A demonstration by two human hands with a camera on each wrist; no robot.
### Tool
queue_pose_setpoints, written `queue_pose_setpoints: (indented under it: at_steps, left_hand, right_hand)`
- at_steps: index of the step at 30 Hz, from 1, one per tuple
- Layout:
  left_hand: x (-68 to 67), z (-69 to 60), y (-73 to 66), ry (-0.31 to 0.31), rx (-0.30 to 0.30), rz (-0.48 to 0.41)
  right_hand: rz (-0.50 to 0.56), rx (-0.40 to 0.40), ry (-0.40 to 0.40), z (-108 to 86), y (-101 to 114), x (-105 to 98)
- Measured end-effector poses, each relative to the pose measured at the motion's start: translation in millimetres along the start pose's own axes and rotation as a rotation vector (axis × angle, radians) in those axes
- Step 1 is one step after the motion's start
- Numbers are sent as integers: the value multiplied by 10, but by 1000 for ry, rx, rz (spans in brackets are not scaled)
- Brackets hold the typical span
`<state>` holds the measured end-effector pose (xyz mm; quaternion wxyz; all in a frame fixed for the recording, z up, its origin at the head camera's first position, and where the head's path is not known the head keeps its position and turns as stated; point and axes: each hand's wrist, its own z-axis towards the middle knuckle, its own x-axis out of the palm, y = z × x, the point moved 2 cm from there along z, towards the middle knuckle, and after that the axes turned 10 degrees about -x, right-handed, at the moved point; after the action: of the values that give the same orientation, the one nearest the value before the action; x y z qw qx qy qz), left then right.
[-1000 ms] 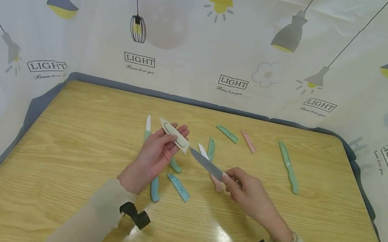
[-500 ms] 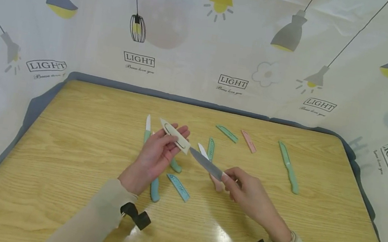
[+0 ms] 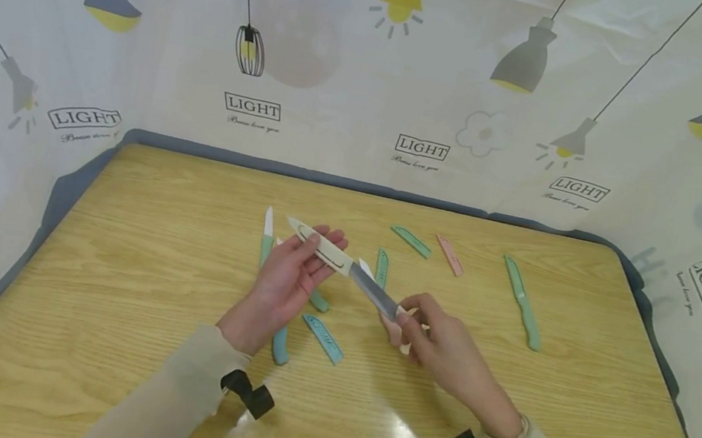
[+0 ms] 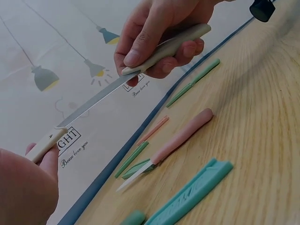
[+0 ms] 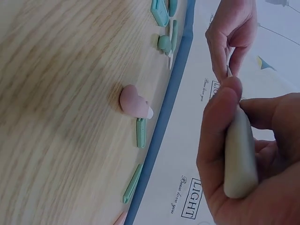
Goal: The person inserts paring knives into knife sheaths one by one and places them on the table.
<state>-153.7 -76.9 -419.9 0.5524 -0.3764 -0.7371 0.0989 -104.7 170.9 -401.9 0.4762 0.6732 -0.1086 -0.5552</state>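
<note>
Above the table, my left hand (image 3: 277,287) pinches a cream knife sheath (image 3: 334,255) between thumb and fingers. My right hand (image 3: 456,357) grips a kitchen knife (image 3: 374,292) by its cream handle (image 5: 240,159), thumb near the blade's base. The front of the steel blade (image 4: 96,99) is inside the sheath's mouth; the rest shows between the hands. Below the blade, a pink-handled knife (image 4: 183,136) lies on the table. A blue sheath (image 3: 323,339) rests nearby, and a blue handle (image 3: 281,346) is partly hidden under my left hand.
Behind the hands lie green sheaths (image 3: 411,242) and a pink sheath (image 3: 450,255). A green knife (image 3: 522,303) lies to the right. Green-handled knives (image 3: 267,230) lie partly covered by the left hand. A printed curtain (image 3: 341,98) surrounds the wooden table (image 3: 112,290).
The blade tip, earlier at the sheath's mouth, has slid inside, so less blade shows. My right hand has moved slightly left and up; the sheath has shifted slightly right, and my left thumb has moved along it.
</note>
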Motion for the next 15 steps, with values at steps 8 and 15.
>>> queue_pose_setpoints:
  at_steps: [8,15]
  left_hand:
    - [52,-21,46,16,37,151]
    - [93,-46,74,26,45,183]
  right_hand:
    - [-38,5,-34,40,46,5]
    - [-15,17,-36,73,89,19]
